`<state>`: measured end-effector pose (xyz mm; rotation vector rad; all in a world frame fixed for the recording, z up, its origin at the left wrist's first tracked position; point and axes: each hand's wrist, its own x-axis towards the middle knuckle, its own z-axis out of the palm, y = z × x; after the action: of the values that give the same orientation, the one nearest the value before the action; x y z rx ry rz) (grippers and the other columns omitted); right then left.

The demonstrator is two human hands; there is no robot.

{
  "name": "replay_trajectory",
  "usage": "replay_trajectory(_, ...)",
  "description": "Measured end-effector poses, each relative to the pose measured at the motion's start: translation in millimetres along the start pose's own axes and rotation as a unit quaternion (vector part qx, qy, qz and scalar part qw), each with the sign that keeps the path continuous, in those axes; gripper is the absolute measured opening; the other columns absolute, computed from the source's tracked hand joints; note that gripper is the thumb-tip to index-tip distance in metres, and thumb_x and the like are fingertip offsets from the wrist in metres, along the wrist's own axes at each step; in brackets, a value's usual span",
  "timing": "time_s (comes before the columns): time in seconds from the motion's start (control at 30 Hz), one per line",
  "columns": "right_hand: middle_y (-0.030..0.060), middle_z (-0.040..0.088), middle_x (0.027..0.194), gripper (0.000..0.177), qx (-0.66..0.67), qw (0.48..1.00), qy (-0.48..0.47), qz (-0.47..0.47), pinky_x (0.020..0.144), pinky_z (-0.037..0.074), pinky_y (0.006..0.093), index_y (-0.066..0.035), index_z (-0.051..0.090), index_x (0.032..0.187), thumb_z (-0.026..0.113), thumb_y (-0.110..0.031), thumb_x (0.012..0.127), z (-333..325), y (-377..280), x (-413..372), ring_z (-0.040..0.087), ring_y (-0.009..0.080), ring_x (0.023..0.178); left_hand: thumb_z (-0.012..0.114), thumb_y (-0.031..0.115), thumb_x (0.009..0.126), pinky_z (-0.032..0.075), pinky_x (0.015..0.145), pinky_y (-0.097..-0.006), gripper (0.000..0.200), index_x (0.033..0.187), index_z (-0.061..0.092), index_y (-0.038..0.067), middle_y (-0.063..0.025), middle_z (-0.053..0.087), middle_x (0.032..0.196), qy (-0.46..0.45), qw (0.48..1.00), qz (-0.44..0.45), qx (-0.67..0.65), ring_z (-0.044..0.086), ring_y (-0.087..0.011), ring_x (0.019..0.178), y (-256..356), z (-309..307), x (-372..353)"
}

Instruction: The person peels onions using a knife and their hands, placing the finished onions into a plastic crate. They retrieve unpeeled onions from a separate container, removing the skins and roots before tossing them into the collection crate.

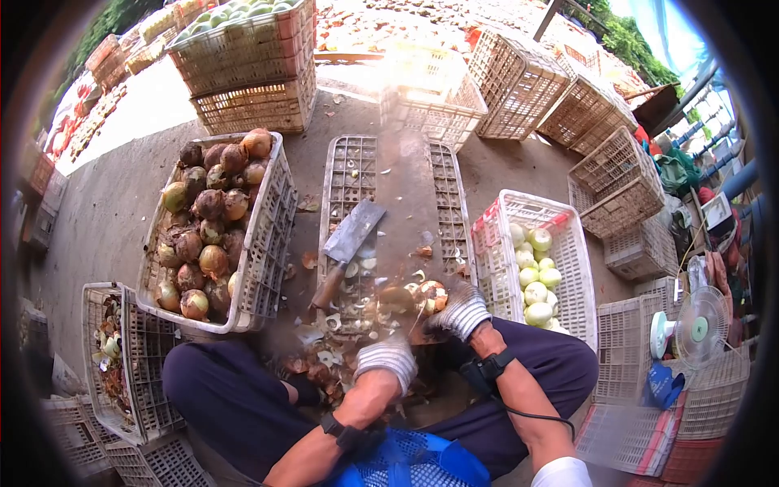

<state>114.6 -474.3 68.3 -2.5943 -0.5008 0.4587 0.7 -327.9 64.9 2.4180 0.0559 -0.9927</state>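
The half-peeled onion (430,296) sits over the upturned crate (406,187), too blurred to show its axis. The cleaver (349,243) beside it lies handle toward the person, blade pointing away and right. The left basket (272,243) holds brown onions, the right basket (576,276) peeled ones (pale green). The right hand (458,310) curls its gloved fingers round the onion. The left hand (388,357) hides its fingers, so I cannot tell their state.

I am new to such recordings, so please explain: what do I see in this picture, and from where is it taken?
There is no machine here. A seated person wears a camera on the head, which looks down at both gloved hands. The right hand seems to grip a partly peeled onion; the left hand is blurred, just below. A cleaver lies on an upturned crate. The left crate holds brown onions, and the right crate holds peeled onions.
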Motion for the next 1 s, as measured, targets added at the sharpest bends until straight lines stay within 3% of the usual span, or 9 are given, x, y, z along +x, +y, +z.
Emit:
replay_trajectory(0.1,0.0134,0.066,0.092,0.069,-0.045,0.996,0.018,-0.072,0.076,0.052,0.0354,-0.006,0.061,0.102,0.082,-0.033,0.042,-2.0,4.2,3.0,0.064,0.0285,0.083,0.055,0.014,0.08,0.052,0.076,-0.0409,0.031,0.107,0.055,-0.001,-0.022,0.063,0.099,0.044,0.999,0.015,-0.004,0.063,-0.0358,0.093,-9.5,19.4,18.3)
replay_trajectory(0.27,0.0111,0.067,0.084,0.061,-0.066,0.996,-0.058,-0.019,0.071,0.052,0.0352,-0.008,0.065,0.094,0.082,-0.037,0.043,-7.1,3.8,12.8,0.063,0.0256,0.075,0.055,0.017,0.081,0.054,0.075,-0.0411,0.025,0.098,0.062,0.0,-0.0203,0.065,0.098,0.088,0.996,0.002,0.018,0.063,-0.0354,0.093,-0.5,-0.8,19.3)
replay_trajectory(0.43,0.0119,0.068,0.086,0.063,0.039,0.997,-0.072,0.002,0.072,0.052,0.0353,-0.008,0.065,0.096,0.083,-0.034,0.042,-13.3,-3.1,8.1,0.064,0.0244,0.076,0.067,0.01,0.071,0.054,0.074,-0.0429,0.027,0.097,0.066,0.001,-0.0203,0.066,0.099,0.06,0.998,0.001,-0.012,0.065,-0.0336,0.091,-6.2,1.8,24.1)
replay_trajectory(0.53,0.0145,0.063,0.098,0.067,-0.038,0.999,0.005,0.026,0.083,0.049,0.0388,-0.008,0.059,0.107,0.081,-0.027,0.046,-20.8,-25.7,-9.9,0.06,0.0308,0.093,0.066,0.01,0.072,0.054,0.074,-0.0437,0.028,0.098,0.065,0.001,-0.0203,0.065,0.1,0.063,0.998,0.018,-0.017,0.065,-0.0341,0.091,-8.6,3.8,24.5)
replay_trajectory(0.6,0.0139,0.058,0.109,0.072,-0.053,0.978,0.194,-0.055,0.09,0.046,0.0401,-0.011,0.054,0.115,0.08,-0.027,0.051,2.0,-22.2,-26.2,0.055,0.0329,0.101,0.065,0.011,0.074,0.053,0.075,-0.044,0.027,0.098,0.065,0.001,-0.0198,0.065,0.101,0.068,0.997,0.014,-0.028,0.065,-0.0342,0.091,-7.2,3.9,23.3)
replay_trajectory(0.67,0.0158,0.053,0.116,0.076,-0.107,0.96,0.245,-0.088,0.096,0.042,0.0403,-0.008,0.048,0.121,0.079,-0.028,0.054,20.1,-21.7,-33.4,0.052,0.0325,0.107,0.064,0.012,0.075,0.053,0.075,-0.0443,0.026,0.098,0.065,0.001,-0.0194,0.066,0.101,0.072,0.997,0.013,-0.034,0.065,-0.0342,0.091,-4.4,2.8,24.0)
replay_trajectory(0.8,0.0202,0.054,0.112,0.066,-0.052,0.974,0.215,-0.052,0.095,0.043,0.0402,-0.005,0.049,0.119,0.074,-0.021,0.059,11.0,-28.6,-14.8,0.052,0.0352,0.107,0.061,0.014,0.077,0.053,0.076,-0.0449,0.025,0.098,0.065,0.001,-0.0185,0.066,0.102,0.083,0.995,0.012,-0.047,0.065,-0.0344,0.092,-2.2,0.3,28.9)
replay_trajectory(0.83,0.022,0.056,0.109,0.06,-0.042,0.986,0.16,0.029,0.091,0.045,0.0399,-0.004,0.051,0.117,0.07,-0.017,0.061,8.2,-29.1,-4.3,0.054,0.037,0.104,0.061,0.015,0.077,0.053,0.076,-0.0451,0.025,0.098,0.065,0.001,-0.0182,0.066,0.102,0.085,0.995,0.011,-0.048,0.065,-0.0344,0.092,-1.9,0.7,31.5)
replay_trajectory(1.0,0.0193,0.059,0.111,0.066,0.021,0.996,0.071,-0.052,0.09,0.047,0.0361,-0.006,0.05,0.121,0.067,-0.013,0.058,12.2,22.1,33.9,0.057,0.033,0.101,0.058,0.017,0.08,0.052,0.077,-0.0458,0.025,0.098,0.066,0.001,-0.0171,0.066,0.103,0.111,0.992,0.007,-0.057,0.064,-0.0346,0.092,3.6,11.2,54.8)
